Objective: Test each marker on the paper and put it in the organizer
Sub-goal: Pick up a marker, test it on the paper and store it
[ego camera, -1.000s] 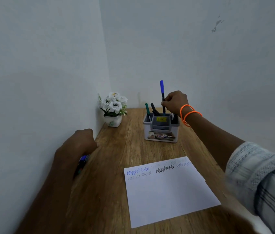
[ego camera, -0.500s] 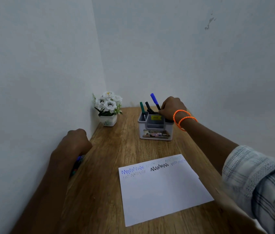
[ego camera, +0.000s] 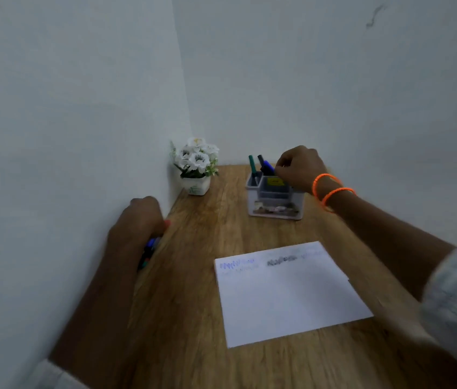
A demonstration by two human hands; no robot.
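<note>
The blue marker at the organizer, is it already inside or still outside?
Inside. The blue marker leans in the organizer beside two others, only its top showing, under the right hand.

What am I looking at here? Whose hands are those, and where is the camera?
The camera sits on a person's head and looks down, so you see their own two hands. There is no robot. On the wooden table lies a white paper with scribbles along its top edge, made to test markers. At the back stands a small organizer with markers poking out. The right hand, with orange bands on its wrist, is at the organizer by a blue marker; I cannot tell if it grips it. The left hand rests by the wall over more markers. A little flower pot sits in the corner.
</note>
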